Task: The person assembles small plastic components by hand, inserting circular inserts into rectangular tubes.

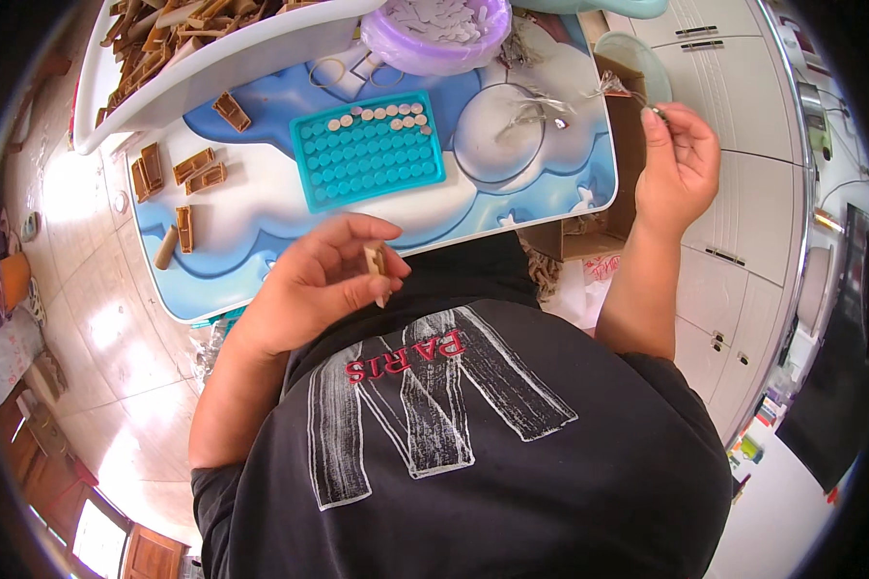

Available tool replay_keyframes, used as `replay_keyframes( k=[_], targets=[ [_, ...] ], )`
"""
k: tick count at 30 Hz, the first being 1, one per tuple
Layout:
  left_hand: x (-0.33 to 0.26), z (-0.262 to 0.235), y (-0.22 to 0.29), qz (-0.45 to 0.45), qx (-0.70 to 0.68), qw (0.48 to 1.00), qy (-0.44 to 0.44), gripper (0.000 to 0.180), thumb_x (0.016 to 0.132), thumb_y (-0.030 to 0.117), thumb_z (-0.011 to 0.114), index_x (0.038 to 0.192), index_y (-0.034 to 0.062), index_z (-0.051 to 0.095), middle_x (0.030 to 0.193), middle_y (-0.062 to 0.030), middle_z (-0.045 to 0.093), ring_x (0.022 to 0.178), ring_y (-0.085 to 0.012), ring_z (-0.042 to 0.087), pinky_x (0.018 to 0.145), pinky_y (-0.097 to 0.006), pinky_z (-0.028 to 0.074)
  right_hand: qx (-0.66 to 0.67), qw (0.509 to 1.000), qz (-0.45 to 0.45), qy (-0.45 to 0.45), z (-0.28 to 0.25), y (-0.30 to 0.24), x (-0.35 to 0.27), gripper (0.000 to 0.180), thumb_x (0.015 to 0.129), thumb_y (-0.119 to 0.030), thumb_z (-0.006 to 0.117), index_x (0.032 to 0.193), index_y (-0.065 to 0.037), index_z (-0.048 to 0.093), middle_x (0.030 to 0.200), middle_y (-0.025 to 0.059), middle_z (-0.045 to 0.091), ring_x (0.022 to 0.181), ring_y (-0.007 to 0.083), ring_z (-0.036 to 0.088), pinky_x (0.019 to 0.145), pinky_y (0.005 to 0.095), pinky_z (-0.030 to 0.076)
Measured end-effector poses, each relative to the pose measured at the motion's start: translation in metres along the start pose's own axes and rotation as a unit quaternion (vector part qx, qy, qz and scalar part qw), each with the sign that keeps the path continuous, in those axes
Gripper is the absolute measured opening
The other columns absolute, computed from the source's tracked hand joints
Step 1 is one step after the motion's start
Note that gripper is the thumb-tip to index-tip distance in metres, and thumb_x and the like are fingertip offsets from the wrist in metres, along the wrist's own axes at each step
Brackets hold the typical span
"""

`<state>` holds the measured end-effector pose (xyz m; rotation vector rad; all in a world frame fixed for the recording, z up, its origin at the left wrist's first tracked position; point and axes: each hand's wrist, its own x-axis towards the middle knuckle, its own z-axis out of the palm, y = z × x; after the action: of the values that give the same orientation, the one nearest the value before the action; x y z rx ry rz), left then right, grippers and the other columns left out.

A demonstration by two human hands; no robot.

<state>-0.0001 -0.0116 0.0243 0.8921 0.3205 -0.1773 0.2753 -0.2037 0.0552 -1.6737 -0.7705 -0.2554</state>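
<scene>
My left hand (323,280) is at the table's near edge, thumb and fingers closed on a small tan piece (374,259). Out past the table's right edge, my right hand (681,159) is raised in a pinch. From its fingertips a bundle of thin, pale strands (612,87) trails to the left; a small dark bit shows at the pinch. A turquoise tray (370,201) with rows of round cups lies ahead of my left hand. Several small whitish discs (393,111) sit in its far rows. More loose strands (541,101) lie on the table to the tray's right.
Several brown, box-like pieces (205,178) and a tan cylinder (166,248) lie at the table's left. A white bin (246,46) heaped with brown pieces stands at the far left. Beside it is a purple bowl (434,60) of whitish pieces. An open cardboard box (589,243) stands right of the table.
</scene>
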Motion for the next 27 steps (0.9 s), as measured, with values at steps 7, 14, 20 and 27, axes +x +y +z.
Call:
replay_keyframes(
  k=[7,14,20,27],
  targets=[
    [0.002,-0.004,0.000,0.057,-0.027,0.995,0.072,0.040,0.084,0.000,0.061,0.123,0.0027,0.048,0.102,-0.0098,0.061,0.091,-0.0148,0.058,0.081,-0.026,0.047,-0.139,0.974,0.098,-0.149,0.005,0.010,0.004,0.013,0.078,0.007,0.064,0.089,0.001,0.061,0.091,0.0056,0.062,0.083,0.0116,0.058,0.076,0.0235,0.047],
    [0.007,-0.011,-0.005,0.078,-0.025,0.988,0.130,0.037,0.085,0.007,0.062,0.120,0.0035,0.051,0.100,-0.0098,0.062,0.089,-0.0159,0.059,0.081,-0.028,0.047,-0.084,0.987,-0.129,-0.040,0.017,0.013,0.009,0.019,0.078,0.012,0.061,0.094,0.005,0.056,0.099,0.0160,0.059,0.087,0.0188,0.059,0.077,0.0271,0.050],
    [0.011,-0.012,-0.007,0.086,-0.036,0.984,0.153,0.035,0.085,0.008,0.063,0.118,0.0042,0.052,0.100,-0.0098,0.062,0.088,-0.0157,0.059,0.079,-0.028,0.046,-0.053,0.994,-0.087,-0.043,0.011,0.002,0.010,0.018,0.079,0.003,0.066,0.096,0.001,0.060,0.090,0.0078,0.062,0.079,0.0124,0.059,0.072,0.0235,0.048],
    [0.013,-0.009,-0.009,0.092,-0.044,0.981,0.167,0.034,0.085,0.010,0.063,0.117,0.0049,0.053,0.099,-0.0094,0.062,0.088,-0.0158,0.059,0.079,-0.028,0.045,-0.105,0.990,0.005,-0.089,0.023,0.034,0.007,0.022,0.077,-0.005,0.068,0.099,-0.004,0.063,0.084,0.0059,0.064,0.073,0.0164,0.061,0.069,0.0268,0.049]
  ],
)
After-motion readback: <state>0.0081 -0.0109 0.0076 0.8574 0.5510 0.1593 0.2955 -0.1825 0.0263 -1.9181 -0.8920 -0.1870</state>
